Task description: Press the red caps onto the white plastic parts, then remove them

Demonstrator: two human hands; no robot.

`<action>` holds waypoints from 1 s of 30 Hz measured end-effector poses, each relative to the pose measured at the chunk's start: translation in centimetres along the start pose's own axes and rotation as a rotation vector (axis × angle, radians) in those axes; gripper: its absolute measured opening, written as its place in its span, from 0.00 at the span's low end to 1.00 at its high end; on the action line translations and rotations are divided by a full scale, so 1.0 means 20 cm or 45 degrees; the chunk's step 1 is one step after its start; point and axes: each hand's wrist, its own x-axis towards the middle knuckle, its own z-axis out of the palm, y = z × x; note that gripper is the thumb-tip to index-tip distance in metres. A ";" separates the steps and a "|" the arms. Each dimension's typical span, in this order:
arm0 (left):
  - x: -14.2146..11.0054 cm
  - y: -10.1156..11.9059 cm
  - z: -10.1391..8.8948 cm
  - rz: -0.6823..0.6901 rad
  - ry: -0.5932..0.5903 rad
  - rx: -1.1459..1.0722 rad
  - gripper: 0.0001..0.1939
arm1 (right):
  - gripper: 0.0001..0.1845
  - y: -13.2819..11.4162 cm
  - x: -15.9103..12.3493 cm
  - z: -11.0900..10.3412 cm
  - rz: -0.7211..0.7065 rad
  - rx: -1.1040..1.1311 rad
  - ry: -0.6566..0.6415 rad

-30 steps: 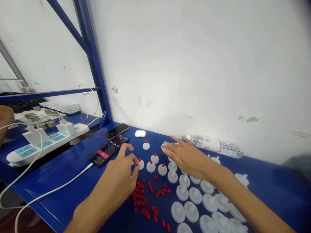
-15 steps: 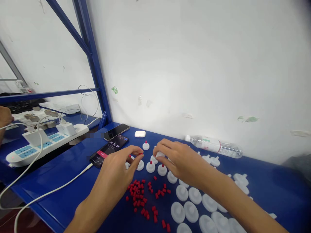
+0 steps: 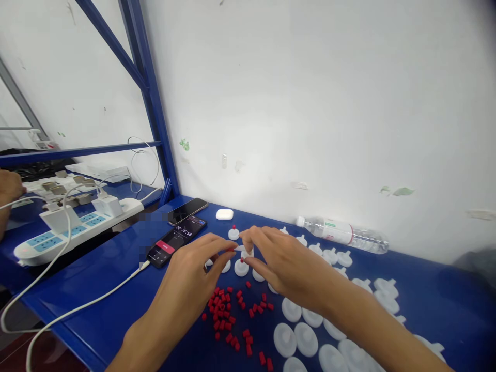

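My left hand (image 3: 194, 271) is closed in a pinch on a small red cap (image 3: 230, 250). Facing it, my right hand (image 3: 284, 256) grips a white plastic disc with a nozzle (image 3: 243, 248), largely hidden by the fingers. Its nozzle points left and meets or nearly meets the red cap; I cannot tell which. Beneath the hands stand several white discs, some with red caps on top, such as the capped disc (image 3: 241, 267). Nearer to me lies a scattered pile of loose red caps (image 3: 221, 307). Bare white discs (image 3: 284, 338) spread under and around my right forearm.
Two phones lie at the left, one with a lit timer screen (image 3: 178, 240) and a white cable (image 3: 96, 299). Behind are a white earbud case (image 3: 225, 214) and a clear bottle (image 3: 343, 233) by the wall. A power strip (image 3: 77, 227) and another person's hand (image 3: 10, 188) are far left.
Both hands have drawn together. My right hand has moved left with the white disc, bringing its nozzle up to the red cap in my left hand, which has shifted slightly right.
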 end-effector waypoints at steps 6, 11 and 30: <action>0.00 -0.01 0.00 -0.006 -0.028 0.023 0.11 | 0.08 -0.01 -0.01 -0.01 0.028 0.092 -0.004; 0.00 0.00 -0.01 0.019 -0.094 0.105 0.15 | 0.16 -0.01 -0.01 -0.01 0.028 0.087 0.019; -0.03 0.07 -0.07 -0.267 -0.316 -0.205 0.23 | 0.24 -0.08 0.02 0.01 -0.306 0.077 0.118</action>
